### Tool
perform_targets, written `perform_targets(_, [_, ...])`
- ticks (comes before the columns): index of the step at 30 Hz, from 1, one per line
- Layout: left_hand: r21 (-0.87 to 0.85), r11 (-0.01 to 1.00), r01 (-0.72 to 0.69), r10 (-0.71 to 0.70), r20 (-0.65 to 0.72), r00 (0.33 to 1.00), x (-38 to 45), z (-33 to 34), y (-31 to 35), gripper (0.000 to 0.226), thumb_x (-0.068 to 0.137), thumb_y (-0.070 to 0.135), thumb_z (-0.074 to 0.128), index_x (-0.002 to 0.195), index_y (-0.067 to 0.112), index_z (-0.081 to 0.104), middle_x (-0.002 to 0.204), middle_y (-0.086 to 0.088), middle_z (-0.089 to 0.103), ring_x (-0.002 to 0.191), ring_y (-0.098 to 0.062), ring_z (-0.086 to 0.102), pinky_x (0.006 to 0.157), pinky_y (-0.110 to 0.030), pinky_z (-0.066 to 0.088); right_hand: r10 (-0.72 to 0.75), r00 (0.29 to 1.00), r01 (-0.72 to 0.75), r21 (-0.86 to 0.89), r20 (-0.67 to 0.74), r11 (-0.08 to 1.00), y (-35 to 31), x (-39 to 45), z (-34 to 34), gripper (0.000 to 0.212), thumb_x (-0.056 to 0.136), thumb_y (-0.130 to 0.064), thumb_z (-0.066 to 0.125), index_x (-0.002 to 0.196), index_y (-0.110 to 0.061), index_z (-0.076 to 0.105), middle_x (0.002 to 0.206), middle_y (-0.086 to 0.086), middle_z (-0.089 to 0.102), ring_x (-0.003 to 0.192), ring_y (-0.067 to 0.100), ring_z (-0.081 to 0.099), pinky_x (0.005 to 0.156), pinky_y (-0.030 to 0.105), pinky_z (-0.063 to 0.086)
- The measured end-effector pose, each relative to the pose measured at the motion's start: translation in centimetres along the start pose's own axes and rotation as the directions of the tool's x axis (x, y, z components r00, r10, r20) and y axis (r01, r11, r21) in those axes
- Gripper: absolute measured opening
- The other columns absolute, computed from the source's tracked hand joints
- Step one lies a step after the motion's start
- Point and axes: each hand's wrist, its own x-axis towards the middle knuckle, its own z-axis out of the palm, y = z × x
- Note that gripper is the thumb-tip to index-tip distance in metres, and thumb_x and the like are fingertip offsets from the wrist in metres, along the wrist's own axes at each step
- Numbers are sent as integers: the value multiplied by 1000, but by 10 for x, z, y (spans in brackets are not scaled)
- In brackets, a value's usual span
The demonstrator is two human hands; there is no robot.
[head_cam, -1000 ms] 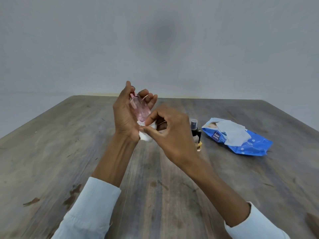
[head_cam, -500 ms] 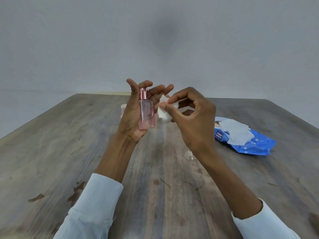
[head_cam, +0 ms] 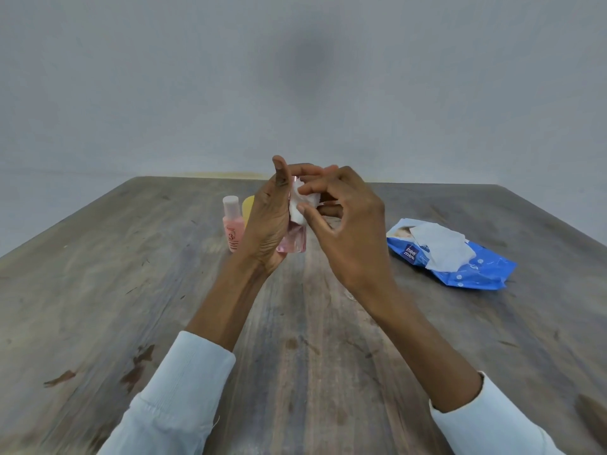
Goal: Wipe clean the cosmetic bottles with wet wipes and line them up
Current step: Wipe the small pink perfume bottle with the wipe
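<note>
My left hand holds a clear pink spray bottle upright above the table, thumb raised, fingers behind it. My right hand pinches a bunched white wet wipe and presses it against the bottle's upper part. Only the bottle's lower body shows; its top is hidden by the wipe and fingers. Behind my left hand stands a small pink bottle with a white cap. Beside it a yellow object is mostly hidden.
A blue wet-wipe pack lies on the wooden table to the right, with a white wipe sticking out of its opening. A grey wall rises behind the table's far edge.
My right hand moved the wipe left onto the pink bottle, covering its top. The view shifted, and the small pink bottle and yellow object now show behind my left hand.
</note>
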Motion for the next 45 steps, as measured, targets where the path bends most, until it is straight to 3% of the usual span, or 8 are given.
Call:
perform_targets(9, [-263,964,-47,-20,-245,969,7,-23,13,53,112,56,35,109,9,60,89,-15,75,115,-44,74,95,-44,62,-76,865,59,50,497,997,-1,-11,7,13,88,-9,83,99,-15,80,102,-7,69,91,6,67,81,28,60])
perform_targets(14, [-281,957,-74,11,-221,975,9,-24,17,51,112,55,38,105,11,62,84,-13,75,116,-46,73,97,-45,62,-23,894,-57,164,447,985,-3,-7,-1,10,88,-5,83,97,-11,82,99,-4,72,89,10,72,81,25,62])
perform_targets(19, [-198,980,7,-38,-153,987,8,-19,13,50,111,55,38,112,10,59,86,-14,75,113,-39,75,101,-58,59,101,989,-119,187,107,975,-1,5,-13,11,88,-11,85,96,-14,80,101,-5,73,90,7,74,78,16,59])
perform_targets(22, [-56,997,45,-52,-124,991,4,-7,5,53,113,53,36,110,10,66,90,-10,76,95,-30,76,89,-47,64,81,997,-82,128,13,988,0,5,-10,12,90,-14,84,97,-20,77,101,-5,70,91,2,72,76,11,57])
perform_targets(28, [-5,1000,17,-18,-126,992,1,1,-10,45,112,45,46,99,8,68,83,-10,69,74,-24,74,61,-29,61,56,995,-61,68,80,996,5,-3,2,15,91,-5,79,104,-12,80,110,-4,71,96,3,71,82,13,58])
perform_targets(31, [-157,988,0,-31,-195,980,6,-15,-2,42,112,47,47,101,10,64,94,-22,75,100,-39,77,76,-43,65,64,961,-101,127,270,987,3,-5,2,12,89,-5,81,100,-11,80,109,-6,73,94,2,71,79,13,57])
perform_targets(34, [-240,968,-69,-3,-287,958,8,-25,4,42,113,45,45,99,10,62,77,-13,75,95,-38,79,85,-45,64,51,903,-100,92,426,991,1,-11,6,11,86,-6,82,95,-14,82,98,-7,72,87,6,70,77,22,60])
perform_targets(45, [-304,953,17,-69,-162,984,4,-13,13,44,111,53,44,102,14,63,79,-10,74,108,-36,77,97,-51,61,132,976,-172,245,171,954,-5,-5,2,10,88,-9,84,97,-13,82,102,-6,77,90,7,75,79,21,61])
